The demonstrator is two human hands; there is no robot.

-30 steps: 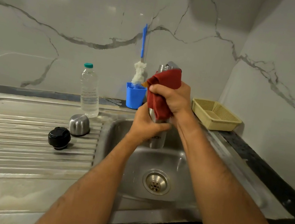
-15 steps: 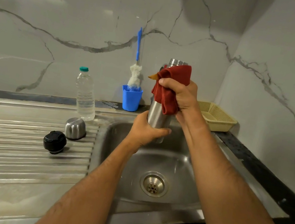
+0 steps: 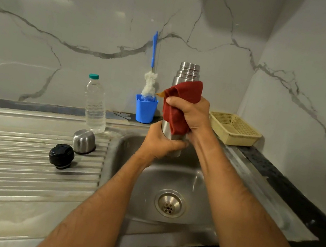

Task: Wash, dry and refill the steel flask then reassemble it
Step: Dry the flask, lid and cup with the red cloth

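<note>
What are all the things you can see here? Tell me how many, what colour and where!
steel flask: 1, silver, upright and open-topped, held above the sink
cloth: 1, red, wrapped round the flask's body
steel cup lid: 1, silver, upside down on the draining board
stopper: 1, black, on the draining board in front of the cup lid
water bottle: 1, clear with a green cap, at the back of the draining board
bottle brush: 1, blue handle, white head, standing in the holder
holder: 1, blue, by the wall
basket: 1, cream, right of the sink
sink: 1, steel, with a drain
left hand: grips the flask's lower part
right hand: holds the cloth against the flask
</note>
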